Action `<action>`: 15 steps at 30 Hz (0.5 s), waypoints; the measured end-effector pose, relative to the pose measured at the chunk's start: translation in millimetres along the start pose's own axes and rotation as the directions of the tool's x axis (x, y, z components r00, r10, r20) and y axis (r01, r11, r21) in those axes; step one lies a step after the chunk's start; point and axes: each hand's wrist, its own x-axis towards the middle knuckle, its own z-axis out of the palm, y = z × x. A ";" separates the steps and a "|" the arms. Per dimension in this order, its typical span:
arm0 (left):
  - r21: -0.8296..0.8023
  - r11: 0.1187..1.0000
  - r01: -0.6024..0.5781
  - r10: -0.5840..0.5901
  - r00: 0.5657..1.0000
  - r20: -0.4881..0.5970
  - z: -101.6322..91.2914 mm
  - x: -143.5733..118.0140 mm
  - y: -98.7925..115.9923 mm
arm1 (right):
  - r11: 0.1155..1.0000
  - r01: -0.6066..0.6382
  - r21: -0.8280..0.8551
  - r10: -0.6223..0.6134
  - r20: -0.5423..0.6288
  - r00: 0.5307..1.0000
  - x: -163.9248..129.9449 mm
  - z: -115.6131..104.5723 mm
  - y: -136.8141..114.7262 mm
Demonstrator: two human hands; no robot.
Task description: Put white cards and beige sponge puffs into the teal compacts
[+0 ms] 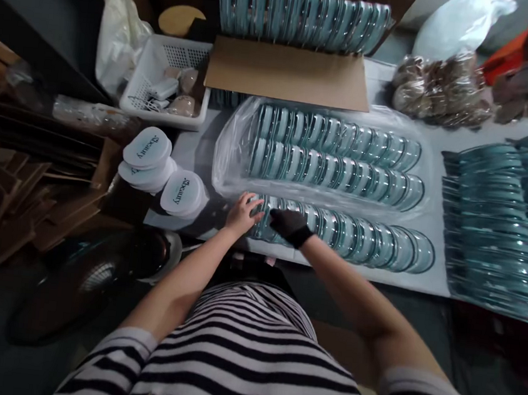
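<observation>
Teal glass-topped round discs (pixel 358 239) overlap in a row, both hands (pixel 243 215) gripping its end.

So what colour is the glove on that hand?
Black. The glove covers the right hand, seen best in the head view.

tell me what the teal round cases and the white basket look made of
Teal round cases: likely glossy plastic with clear lids, judging by the sharp glints along their overlapping rims. White basket: probably moulded matte plastic, given its perforated lattice walls. Neither can be confirmed by look alone.
</observation>
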 end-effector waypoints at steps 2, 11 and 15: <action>0.010 1.000 -0.007 0.007 1.000 0.005 0.7 0.4 2.1 | 0.994 -0.088 0.063 0.088 -0.009 0.996 -25.2 37.3 -8.5; 0.075 0.997 0.028 -0.026 0.999 -0.031 -4.1 -5.8 17.6 | 0.972 -0.108 0.208 0.091 0.092 0.992 -48.7 103.1 -26.2; 0.290 0.945 -0.154 0.126 0.986 0.113 -6.9 2.6 38.9 | 0.947 -0.235 0.220 0.257 -0.076 0.963 -33.9 39.5 10.7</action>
